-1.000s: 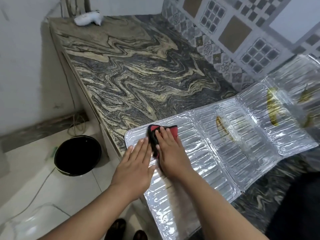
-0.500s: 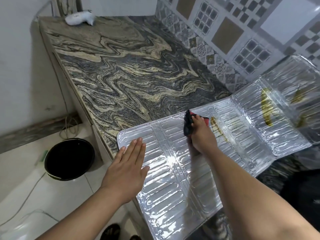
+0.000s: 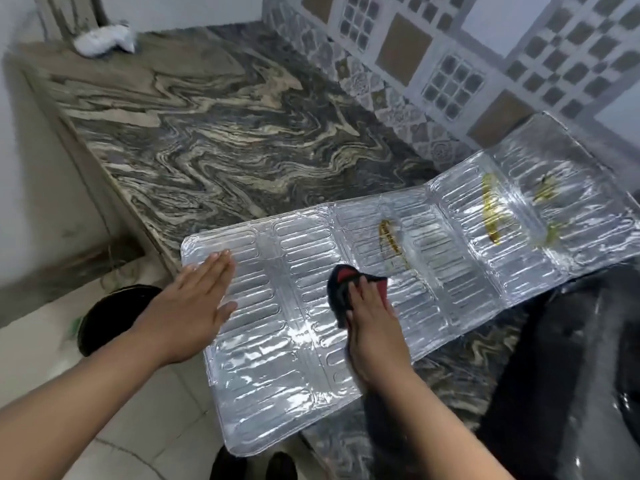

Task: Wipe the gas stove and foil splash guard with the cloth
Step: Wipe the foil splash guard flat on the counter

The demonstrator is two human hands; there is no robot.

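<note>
While one cloth [image 3: 343, 289] wipes, two hands press foil [image 3: 277, 341].

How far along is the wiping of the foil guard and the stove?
Done: the near panels of the foil splash guard look clean. In hand: the right hand presses the cloth on the foil; the left hand steadies it. Left: yellow-brown stains on the far panels. The stove is not clearly visible.

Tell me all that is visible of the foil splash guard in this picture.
The foil splash guard is shiny, silver, embossed with oblong ridges and creased into panels. It lies unfolded on the marbled counter, its near end overhanging the edge. Yellow-brown grease streaks mark the farther panels. The left hand presses flat on it; the right hand presses a red-and-black cloth on it.
</note>
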